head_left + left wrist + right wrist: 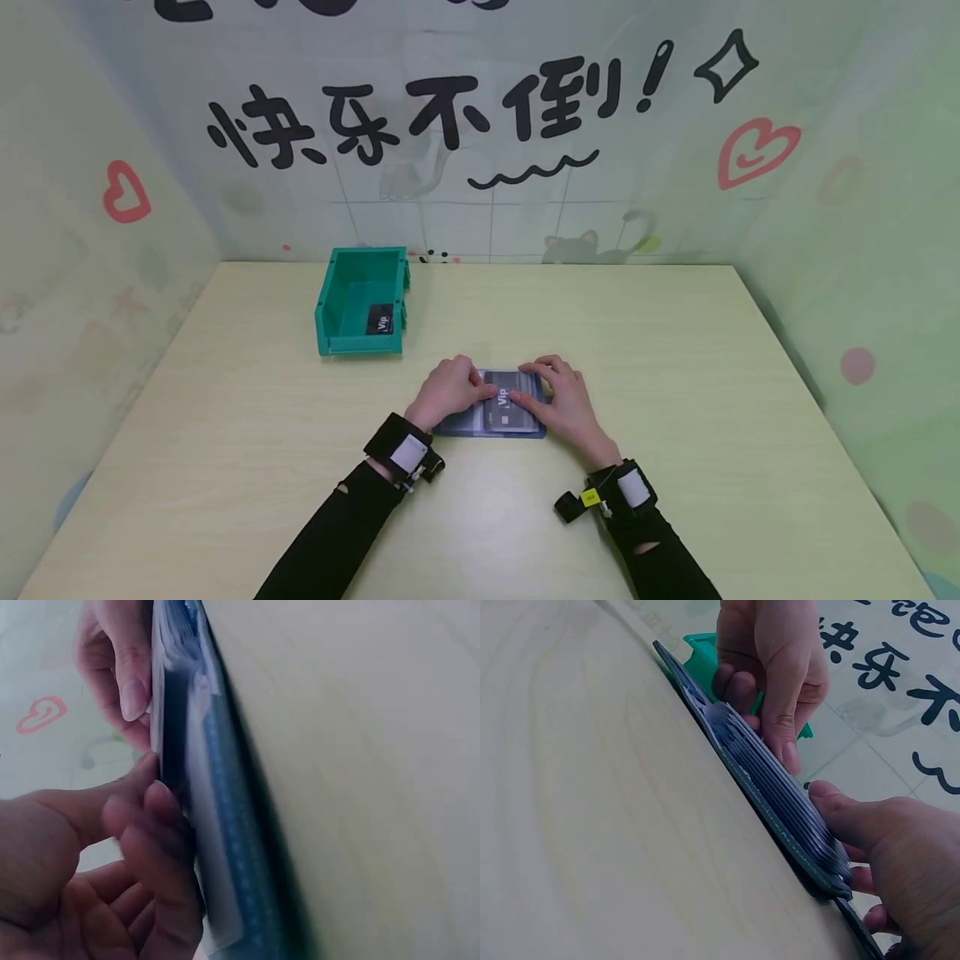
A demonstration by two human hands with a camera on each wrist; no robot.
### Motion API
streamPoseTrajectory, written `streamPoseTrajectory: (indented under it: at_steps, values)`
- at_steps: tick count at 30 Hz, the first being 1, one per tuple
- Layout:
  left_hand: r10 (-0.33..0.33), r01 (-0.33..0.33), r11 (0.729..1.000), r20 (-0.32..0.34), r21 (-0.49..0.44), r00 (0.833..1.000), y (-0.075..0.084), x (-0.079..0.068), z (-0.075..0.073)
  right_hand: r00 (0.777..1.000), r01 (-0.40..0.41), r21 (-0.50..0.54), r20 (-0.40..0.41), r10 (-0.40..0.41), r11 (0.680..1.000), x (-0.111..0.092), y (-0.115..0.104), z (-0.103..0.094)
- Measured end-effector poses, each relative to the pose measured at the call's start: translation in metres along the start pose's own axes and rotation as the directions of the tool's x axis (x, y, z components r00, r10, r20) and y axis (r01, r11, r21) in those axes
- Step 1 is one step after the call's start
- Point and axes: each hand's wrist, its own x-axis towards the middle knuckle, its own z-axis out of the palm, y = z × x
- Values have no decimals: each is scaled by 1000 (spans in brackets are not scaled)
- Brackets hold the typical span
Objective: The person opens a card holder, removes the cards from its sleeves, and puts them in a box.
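Observation:
On the table lies an open blue card holder [459, 427] with a stack of clear plastic sleeves [769, 784]. A dark card marked "Vip" [501, 413] shows at the top of the stack; whether it is inside a sleeve I cannot tell. My left hand [450, 392] pinches the left edge of the sleeves, thumb above and forefinger below, in the left wrist view. My right hand [564, 404] grips the holder's right side, its thumb on top of the sleeves by the card and its fingers at the far edge.
A green open-front bin [360, 343] stands at the back left of the table [675, 350]. Another dark "Vip" card [379, 319] lies in it. Printed cloth walls [480, 200] enclose the table at the back and sides.

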Motion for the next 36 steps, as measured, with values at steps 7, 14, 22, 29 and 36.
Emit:
streamPoseTrajectory:
  at_steps: [7,14,22,29,36]
  values:
    - [-54,68,974,72,-217,996,-13,5,-2,1000,5,-9,-4,-5,1000,-1,0,1]
    - [-108,147,913,123,-380,987,-27,6,-6,1000,3,-13,-6,-3,1000,-1,-1,-1]
    - [-125,144,823,73,-549,990,-36,-4,-6,1000,-27,-16,11,28,999,0,-2,0]
    - [-118,75,831,-44,-551,992,-38,-12,-4,1000,-23,-9,12,23,1000,0,0,0]
    - [-93,20,891,-139,-453,986,-47,-16,-14,1000,-12,-10,-4,12,1000,-1,4,3]
